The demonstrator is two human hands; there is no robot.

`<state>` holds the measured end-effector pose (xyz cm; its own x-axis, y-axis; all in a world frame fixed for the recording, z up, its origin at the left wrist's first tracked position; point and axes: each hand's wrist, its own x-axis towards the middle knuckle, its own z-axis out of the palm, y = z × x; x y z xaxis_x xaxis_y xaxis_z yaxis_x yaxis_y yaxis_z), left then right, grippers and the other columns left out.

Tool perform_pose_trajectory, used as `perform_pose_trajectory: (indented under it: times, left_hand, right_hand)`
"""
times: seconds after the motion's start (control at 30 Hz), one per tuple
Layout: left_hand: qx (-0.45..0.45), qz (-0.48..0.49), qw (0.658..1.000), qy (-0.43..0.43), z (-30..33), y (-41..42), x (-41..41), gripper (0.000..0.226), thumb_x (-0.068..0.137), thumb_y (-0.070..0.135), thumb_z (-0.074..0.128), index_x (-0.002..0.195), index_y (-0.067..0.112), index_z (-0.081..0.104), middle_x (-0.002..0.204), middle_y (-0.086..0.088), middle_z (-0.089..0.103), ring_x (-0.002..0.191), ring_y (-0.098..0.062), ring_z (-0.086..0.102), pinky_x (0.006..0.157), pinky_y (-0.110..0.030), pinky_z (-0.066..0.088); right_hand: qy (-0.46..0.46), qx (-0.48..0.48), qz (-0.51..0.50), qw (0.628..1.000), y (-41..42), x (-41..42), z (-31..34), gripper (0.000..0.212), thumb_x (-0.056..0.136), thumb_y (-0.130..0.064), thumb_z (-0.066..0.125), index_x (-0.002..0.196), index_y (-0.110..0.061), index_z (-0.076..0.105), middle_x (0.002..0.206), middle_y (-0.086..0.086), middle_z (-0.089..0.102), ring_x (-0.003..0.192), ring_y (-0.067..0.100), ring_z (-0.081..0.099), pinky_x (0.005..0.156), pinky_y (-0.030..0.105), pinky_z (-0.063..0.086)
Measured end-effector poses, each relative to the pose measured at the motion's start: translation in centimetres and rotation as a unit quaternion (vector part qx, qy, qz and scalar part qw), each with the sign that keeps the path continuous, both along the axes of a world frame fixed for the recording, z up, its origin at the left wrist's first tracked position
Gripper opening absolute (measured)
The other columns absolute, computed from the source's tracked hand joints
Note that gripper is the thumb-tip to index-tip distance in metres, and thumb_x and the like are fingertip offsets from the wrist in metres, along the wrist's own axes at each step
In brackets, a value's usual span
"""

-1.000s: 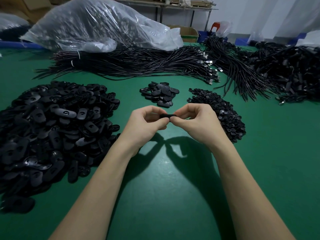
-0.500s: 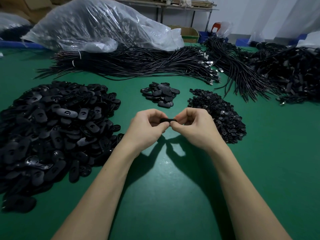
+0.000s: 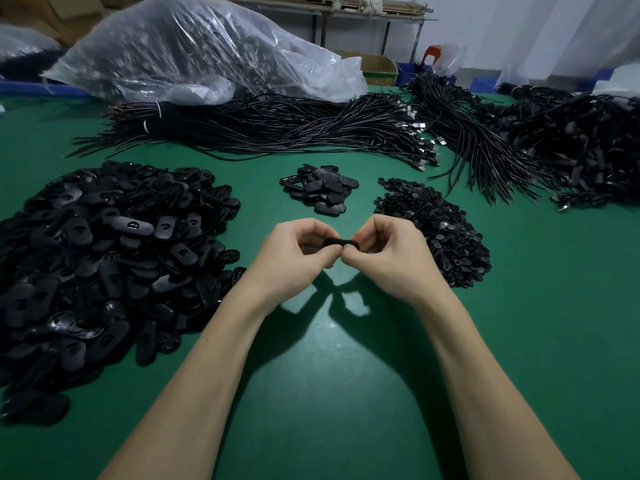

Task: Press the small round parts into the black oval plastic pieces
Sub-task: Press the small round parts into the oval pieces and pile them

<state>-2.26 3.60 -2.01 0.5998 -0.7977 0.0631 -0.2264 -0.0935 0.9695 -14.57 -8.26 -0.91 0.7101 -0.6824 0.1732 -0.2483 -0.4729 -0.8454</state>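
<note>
A green tabletop (image 3: 346, 393) carries everything. At its far left lies a clear plastic bag (image 3: 194, 50), with long bundles of black cables (image 3: 270, 129) just in front and to the right. A big heap of black oval pieces (image 3: 104, 258) fills the near left; a heap of small round parts (image 3: 436, 230) lies right, and a small pile of ovals (image 3: 320, 187) lies beyond the hands. Between the heaps, bare green stays open toward the near edge. There the left hand (image 3: 294, 258) and right hand (image 3: 388, 258) meet, fingers curled and clamped on one black oval piece (image 3: 341, 242) held above the tabletop.
</note>
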Motion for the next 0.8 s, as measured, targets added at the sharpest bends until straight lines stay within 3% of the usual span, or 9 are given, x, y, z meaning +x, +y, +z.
perform_pose_trajectory:
  times: [0.13, 0.23, 0.37, 0.53, 0.67, 0.8]
  left_hand:
    - [-0.011, 0.026, 1.0, 0.004, -0.1, -0.2, 0.1, 0.008, 0.09, 0.013, 0.075, 0.091, 0.021, 0.072, 0.079, 0.003, 0.075, 0.073, -0.01, 0.07, 0.075, -0.03, 0.059]
    - [-0.002, 0.056, 0.998, -0.002, -0.4, -0.5, 0.1, 0.012, 0.09, 0.019, 0.075, 0.096, 0.028, 0.07, 0.086, 0.003, 0.076, 0.074, -0.012, 0.07, 0.073, -0.03, 0.057]
    - [-0.006, 0.078, 0.996, -0.033, -0.3, -0.3, 0.3, 0.02, 0.091, 0.028, 0.074, 0.106, 0.035, 0.063, 0.1, 0.009, 0.073, 0.083, -0.015, 0.071, 0.07, -0.03, 0.057]
    - [0.02, 0.1, 0.991, -0.091, -0.2, -0.1, 0.5, 0.014, 0.094, 0.034, 0.07, 0.106, 0.032, 0.063, 0.102, 0.018, 0.068, 0.076, -0.012, 0.067, 0.067, -0.019, 0.05]
    - [0.03, 0.089, 0.988, -0.121, -0.3, -0.1, 0.2, 0.011, 0.094, 0.032, 0.069, 0.103, 0.029, 0.065, 0.097, 0.019, 0.068, 0.071, -0.01, 0.065, 0.064, -0.011, 0.047]
    - [0.039, 0.083, 0.979, -0.18, -0.6, -0.3, -0.1, 0.008, 0.094, 0.032, 0.067, 0.101, 0.03, 0.063, 0.099, 0.019, 0.067, 0.069, -0.005, 0.06, 0.065, -0.02, 0.045]
  right_hand:
    - [-0.003, 0.038, 0.055, 0.998, -0.8, -0.7, 0.4, 0.01, 0.088, -0.019, 0.078, 0.089, -0.021, 0.068, 0.08, -0.011, 0.074, 0.06, 0.012, 0.054, 0.062, 0.035, 0.051]
    - [0.004, 0.013, 0.066, 0.998, -0.8, -0.6, 0.2, 0.018, 0.089, -0.019, 0.077, 0.097, -0.032, 0.069, 0.089, -0.008, 0.076, 0.054, 0.007, 0.052, 0.06, 0.028, 0.049]
    - [0.02, 0.008, 0.036, 0.999, -0.9, -0.2, 0.0, 0.015, 0.089, -0.022, 0.077, 0.095, -0.034, 0.07, 0.084, -0.009, 0.077, 0.05, 0.003, 0.054, 0.06, 0.028, 0.051]
    - [0.014, -0.019, -0.012, 1.0, -1.7, 0.5, 0.3, 0.014, 0.088, -0.024, 0.078, 0.091, -0.035, 0.071, 0.074, -0.016, 0.074, 0.051, -0.003, 0.056, 0.053, 0.012, 0.042]
    - [0.056, -0.057, -0.029, 0.996, -2.9, 3.4, 1.0, 0.012, 0.087, -0.029, 0.077, 0.094, -0.036, 0.07, 0.082, -0.014, 0.072, 0.061, -0.002, 0.059, 0.061, 0.023, 0.046]
    - [0.094, -0.063, -0.043, 0.993, -4.6, 7.3, 2.3, 0.015, 0.089, -0.024, 0.072, 0.094, -0.038, 0.07, 0.099, -0.005, 0.074, 0.087, 0.014, 0.068, 0.08, 0.035, 0.058]
